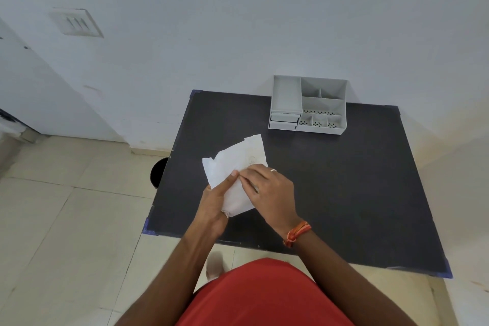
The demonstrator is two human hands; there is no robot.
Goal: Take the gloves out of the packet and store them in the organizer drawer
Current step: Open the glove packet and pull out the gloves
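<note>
A white paper packet point(232, 164) is held above the left part of the dark table point(330, 180). My left hand point(214, 204) grips its lower left edge, thumb lying across the front. My right hand point(267, 190) pinches the packet's middle from the right; it wears a ring, and an orange thread band sits on that wrist. The packet's top edge looks torn and uneven. No gloves show outside it. The grey organizer point(308, 104) stands at the table's far edge by the wall, with two small shut drawers point(284, 120) at its lower left.
The organizer's open compartments hold nothing I can see. A dark round bin point(158, 172) stands on the tiled floor just left of the table. A switch plate point(76, 22) is on the wall at upper left. My red garment fills the bottom of the view.
</note>
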